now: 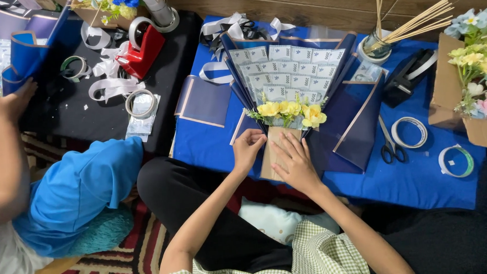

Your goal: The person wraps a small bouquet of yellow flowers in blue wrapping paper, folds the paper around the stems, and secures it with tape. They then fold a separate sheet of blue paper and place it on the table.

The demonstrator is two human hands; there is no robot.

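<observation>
On the blue cloth [423, 177], left hand [248, 149] and right hand [294, 163] press flat, fingers spread, on one bouquet [288, 90] beside two tape rolls [410, 132] and one scissors [389, 146].

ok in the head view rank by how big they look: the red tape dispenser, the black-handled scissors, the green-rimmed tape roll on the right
1. red tape dispenser
2. black-handled scissors
3. green-rimmed tape roll

The scissors and the roll are close in size, so their order is unsure.

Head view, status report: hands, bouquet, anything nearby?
Left hand and right hand flat on bouquet base, open. Scissors to the right, apart. Co-worker's hand far left.
</observation>
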